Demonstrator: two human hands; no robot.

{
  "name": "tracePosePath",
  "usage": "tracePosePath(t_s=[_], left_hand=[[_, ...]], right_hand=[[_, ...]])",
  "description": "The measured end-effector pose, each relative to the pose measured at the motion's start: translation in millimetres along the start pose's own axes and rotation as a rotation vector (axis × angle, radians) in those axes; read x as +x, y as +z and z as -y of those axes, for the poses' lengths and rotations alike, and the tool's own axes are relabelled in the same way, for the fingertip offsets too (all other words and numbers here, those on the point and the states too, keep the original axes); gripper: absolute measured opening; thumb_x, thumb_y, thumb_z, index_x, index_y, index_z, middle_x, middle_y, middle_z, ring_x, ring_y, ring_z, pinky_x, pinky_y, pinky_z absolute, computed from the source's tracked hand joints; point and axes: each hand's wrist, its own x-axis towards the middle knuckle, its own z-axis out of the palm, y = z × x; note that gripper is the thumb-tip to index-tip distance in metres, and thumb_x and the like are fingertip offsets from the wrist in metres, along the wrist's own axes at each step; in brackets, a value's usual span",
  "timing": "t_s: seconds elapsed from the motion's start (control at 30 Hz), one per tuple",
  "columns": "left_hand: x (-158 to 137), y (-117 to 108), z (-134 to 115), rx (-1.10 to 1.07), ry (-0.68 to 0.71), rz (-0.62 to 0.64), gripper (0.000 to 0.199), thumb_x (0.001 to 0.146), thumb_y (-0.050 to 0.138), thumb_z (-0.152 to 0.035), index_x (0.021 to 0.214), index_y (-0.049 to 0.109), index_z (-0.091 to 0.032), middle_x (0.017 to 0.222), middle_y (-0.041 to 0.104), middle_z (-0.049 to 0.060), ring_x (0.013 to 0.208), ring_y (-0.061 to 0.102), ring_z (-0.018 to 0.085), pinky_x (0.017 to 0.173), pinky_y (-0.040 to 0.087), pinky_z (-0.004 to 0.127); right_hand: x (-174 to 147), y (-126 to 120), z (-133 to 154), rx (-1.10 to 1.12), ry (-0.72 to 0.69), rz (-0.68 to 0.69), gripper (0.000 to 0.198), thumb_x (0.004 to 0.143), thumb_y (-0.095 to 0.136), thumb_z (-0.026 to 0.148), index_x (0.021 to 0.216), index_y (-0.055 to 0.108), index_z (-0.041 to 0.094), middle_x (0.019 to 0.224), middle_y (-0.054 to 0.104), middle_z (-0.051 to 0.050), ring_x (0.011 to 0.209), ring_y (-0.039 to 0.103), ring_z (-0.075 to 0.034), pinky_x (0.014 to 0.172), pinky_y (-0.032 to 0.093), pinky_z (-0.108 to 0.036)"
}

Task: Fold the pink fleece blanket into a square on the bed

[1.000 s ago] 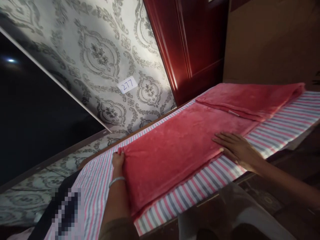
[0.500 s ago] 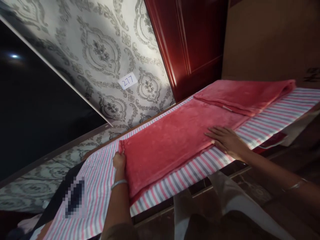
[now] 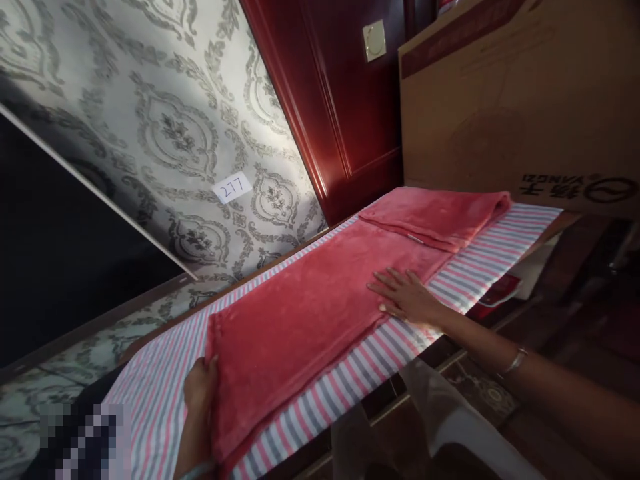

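Patterned wallpaper (image 3: 177, 133) behind, cardboard box (image 3: 490, 127) past the far end | red blanket (image 3: 295, 307) rests on a striped cloth (image 3: 163, 373), far end folded over | left hand (image 3: 200, 387) curls at the blanket's left edge, whether pinching it I can't tell | right hand (image 3: 411, 300) lies spread, palm down, on the blanket near its front edge

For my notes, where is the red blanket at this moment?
In the head view, the red blanket lies mid-picture on the striped cloth, the left hand at its left end and the right hand over its near edge.
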Motion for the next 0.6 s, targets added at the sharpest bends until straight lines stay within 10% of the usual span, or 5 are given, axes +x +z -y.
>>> tracePosePath(t_s=[0.37,0.6], left_hand=[[2,-8,-1,-0.226,-0.090,-0.052,0.041,0.077,0.057,-0.042,0.097,0.073,-0.011,0.094,0.076,0.019,0.101,0.069,0.037,0.082,0.054,0.043],[-23,-19,-15,-0.239,-0.096,0.023,0.031,0.085,0.053,-0.034,0.088,0.072,-0.010,0.097,0.075,0.021,0.101,0.069,0.034,0.084,0.052,0.038]], right_hand=[[29,-30,14,0.182,0.056,-0.015,0.061,0.103,0.020,0.052,0.134,0.065,0.026,0.138,0.062,-0.012,0.133,0.053,-0.032,0.108,0.039,-0.057],[65,-3,41,0.133,-0.074,0.094,0.063,0.097,0.036,0.060,0.152,0.046,0.031,0.161,0.036,-0.009,0.150,0.028,-0.036,0.116,0.027,-0.063]])
